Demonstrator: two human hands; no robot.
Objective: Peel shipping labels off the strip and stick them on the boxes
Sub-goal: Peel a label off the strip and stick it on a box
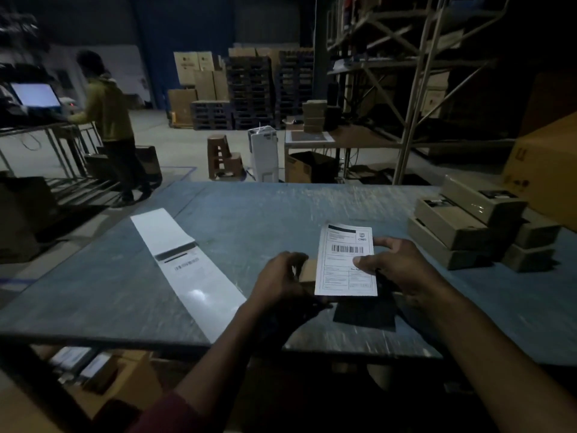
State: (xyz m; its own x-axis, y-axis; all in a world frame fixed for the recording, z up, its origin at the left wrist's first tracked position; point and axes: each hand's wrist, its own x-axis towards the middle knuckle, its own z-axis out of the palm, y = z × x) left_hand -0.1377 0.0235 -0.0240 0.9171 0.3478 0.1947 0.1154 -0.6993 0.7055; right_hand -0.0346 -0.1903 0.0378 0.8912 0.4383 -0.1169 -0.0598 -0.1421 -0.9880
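Note:
A white shipping label [338, 276] with a barcode lies on top of a small brown box [307, 271] near the table's front edge. My right hand [393, 267] pinches the label's right edge, thumb on its printed face. My left hand [281, 282] grips the box's left side. The label covers most of the box. The long white label strip [187, 270] lies diagonally on the table to the left, with one printed label still on it near its middle.
Several stacked brown boxes [468, 226] sit at the table's right end, a large carton [549, 170] behind them. The blue-grey table [249, 220] ends just below my hands. A person [109, 120] stands at a far-left desk. Stools, pallets and racking stand beyond.

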